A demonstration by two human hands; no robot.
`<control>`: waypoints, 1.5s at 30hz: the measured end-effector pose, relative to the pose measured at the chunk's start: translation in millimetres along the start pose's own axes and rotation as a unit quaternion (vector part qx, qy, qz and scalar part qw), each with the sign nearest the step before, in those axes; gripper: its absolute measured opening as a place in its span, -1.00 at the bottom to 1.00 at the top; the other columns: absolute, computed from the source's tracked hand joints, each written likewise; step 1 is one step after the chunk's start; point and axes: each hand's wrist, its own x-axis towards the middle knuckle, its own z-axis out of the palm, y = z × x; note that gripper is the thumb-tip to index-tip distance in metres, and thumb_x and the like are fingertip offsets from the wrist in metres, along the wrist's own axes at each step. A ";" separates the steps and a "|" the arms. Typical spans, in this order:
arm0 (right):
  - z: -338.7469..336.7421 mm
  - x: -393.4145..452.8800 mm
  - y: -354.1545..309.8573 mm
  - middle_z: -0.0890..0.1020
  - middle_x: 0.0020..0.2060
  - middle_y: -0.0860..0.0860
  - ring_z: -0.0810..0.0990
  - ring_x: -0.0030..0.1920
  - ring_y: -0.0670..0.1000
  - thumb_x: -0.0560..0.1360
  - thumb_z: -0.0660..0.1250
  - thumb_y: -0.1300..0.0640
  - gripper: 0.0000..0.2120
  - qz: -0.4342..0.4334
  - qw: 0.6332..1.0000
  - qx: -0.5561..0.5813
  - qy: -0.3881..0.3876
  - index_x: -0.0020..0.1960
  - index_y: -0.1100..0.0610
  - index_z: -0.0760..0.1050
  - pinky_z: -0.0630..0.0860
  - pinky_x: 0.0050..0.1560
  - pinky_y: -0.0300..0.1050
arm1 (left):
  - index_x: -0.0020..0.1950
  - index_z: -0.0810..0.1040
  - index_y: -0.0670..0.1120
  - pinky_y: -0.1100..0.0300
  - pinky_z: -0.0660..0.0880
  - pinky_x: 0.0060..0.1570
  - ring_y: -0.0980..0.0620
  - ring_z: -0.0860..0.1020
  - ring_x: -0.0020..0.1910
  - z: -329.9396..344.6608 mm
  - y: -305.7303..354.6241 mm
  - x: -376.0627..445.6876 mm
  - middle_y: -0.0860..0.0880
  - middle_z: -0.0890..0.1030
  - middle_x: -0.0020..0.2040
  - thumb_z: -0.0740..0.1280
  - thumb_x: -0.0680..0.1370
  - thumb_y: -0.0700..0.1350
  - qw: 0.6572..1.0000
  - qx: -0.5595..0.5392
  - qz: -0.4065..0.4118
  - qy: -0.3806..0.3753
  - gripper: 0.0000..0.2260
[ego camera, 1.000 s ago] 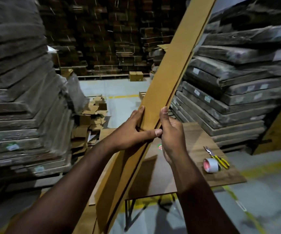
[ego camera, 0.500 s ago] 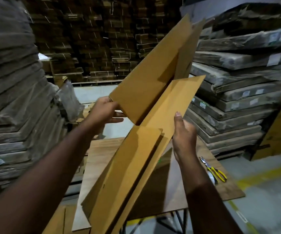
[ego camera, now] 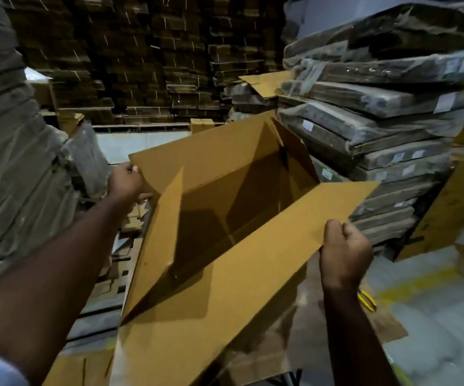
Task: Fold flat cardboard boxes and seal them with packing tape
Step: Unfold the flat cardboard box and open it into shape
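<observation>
A brown cardboard box (ego camera: 253, 268) is spread open into a rectangular tube in front of me, its flaps standing out and its dark inside showing. My left hand (ego camera: 126, 185) grips the far-left corner of the box's left wall. My right hand (ego camera: 345, 253) pinches the edge of the near-right flap. The box hangs over a wooden table (ego camera: 384, 324), which it mostly hides. Yellow-handled scissors (ego camera: 367, 300) peek out on the table just right of my right wrist. No tape roll is visible.
Tall stacks of wrapped flat cardboard (ego camera: 378, 129) rise at the right, and another stack (ego camera: 11, 162) at the left. Dark piles fill the back wall (ego camera: 147, 65). Cardboard scraps (ego camera: 125, 246) lie on the floor at left. Grey floor with a yellow line (ego camera: 420, 282) shows at right.
The flat cardboard has been pulled apart into an open box. My left hand moved left, my right hand moved right and down, and the view tipped downward.
</observation>
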 end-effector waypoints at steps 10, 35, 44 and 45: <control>26.6 32.0 59.4 0.61 0.33 -0.13 0.45 0.47 -0.03 0.58 0.20 -0.38 -0.49 -0.372 0.821 -0.217 -0.374 0.25 -0.05 0.63 -0.04 0.61 0.42 | 0.20 0.50 -0.04 -0.18 0.69 -0.05 -0.22 0.59 0.22 42.3 8.6 24.8 -0.11 0.56 0.20 0.12 0.76 -0.11 0.999 0.040 0.015 -0.009 -0.83; 74.3 70.0 74.6 0.72 0.07 -0.19 0.67 0.11 -0.08 0.51 0.39 0.10 -0.75 -0.499 0.762 -0.134 -0.390 0.15 -0.10 0.70 0.54 0.15 -0.01 | 0.17 0.59 -0.08 0.10 0.47 -0.17 -0.06 0.56 -0.08 28.8 2.7 -13.2 -0.04 0.53 -0.10 0.33 0.63 -0.11 0.804 0.592 0.040 -0.036 -0.86; 83.7 143.9 17.3 0.37 0.54 0.07 0.45 0.45 0.19 0.27 0.32 -0.63 0.06 -0.104 0.857 -0.353 -0.360 0.62 -0.17 0.14 0.52 0.31 0.34 | 0.02 0.55 -0.02 0.14 0.41 -0.33 0.05 0.50 -0.27 39.5 28.4 10.2 -0.02 0.54 -0.16 0.39 0.62 -0.06 0.820 0.572 0.034 0.002 -0.94; 95.3 150.3 17.7 0.19 0.62 0.13 0.33 0.54 0.26 0.32 0.46 -0.51 0.15 -0.078 0.862 -0.366 -0.342 0.67 -0.10 -0.02 0.46 0.37 0.37 | 0.03 0.53 -0.02 0.11 0.43 -0.28 0.04 0.50 -0.25 43.5 30.6 8.5 -0.01 0.53 -0.16 0.38 0.62 -0.06 0.820 0.571 0.035 -0.006 -0.94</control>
